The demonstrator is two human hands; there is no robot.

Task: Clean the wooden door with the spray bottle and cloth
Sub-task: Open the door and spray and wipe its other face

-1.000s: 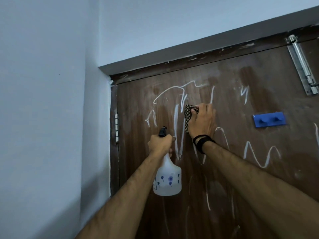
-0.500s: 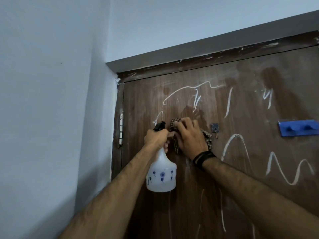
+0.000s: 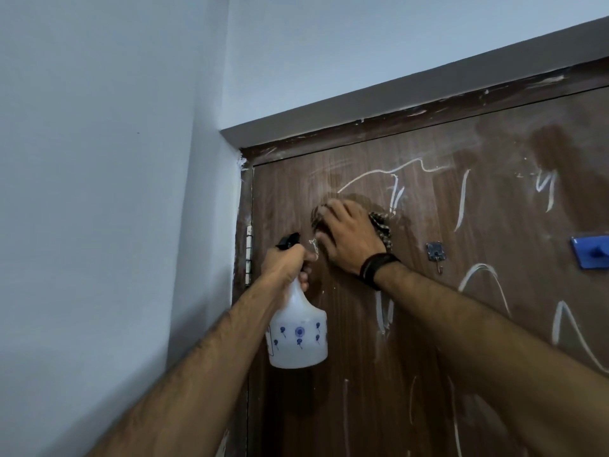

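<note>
**A:** ok so what's closest to the camera here?

**B:** two bare forearms reaching up and away. The left hand [image 3: 287,262] has its grip closed round the neck of a spray bottle [image 3: 298,334], fingers curled under the black nozzle. The bottle is white, see-through-ish plastic with little blue flower prints, and it hangs upright below the fist, right in front of the door.

**A:** and the other hand?

**B:** the right hand [image 3: 349,237] is a bit higher and further in, flat against the door [image 3: 412,324] with fingers spread. It's pressing a checked cloth [image 3: 382,227] onto the wood, not clenched round it. The cloth pokes out at the fingertips and along the right side of the hand. There's a black band [image 3: 377,265] on that wrist.

**A:** where on the door?

**B:** upper left area, near the hinge side. The wood around the hand looks wet and smeary, and white scribbles [image 3: 481,278] run all over the rest of it.

**A:** anything else on it?

**B:** a small metal hook [image 3: 435,253] just right of the wrist, and a blue hook rack [image 3: 591,252] at the right edge. A hinge [image 3: 249,249] sits on the left frame, with a pale blue wall [image 3: 99,192] beside and above it.
</note>
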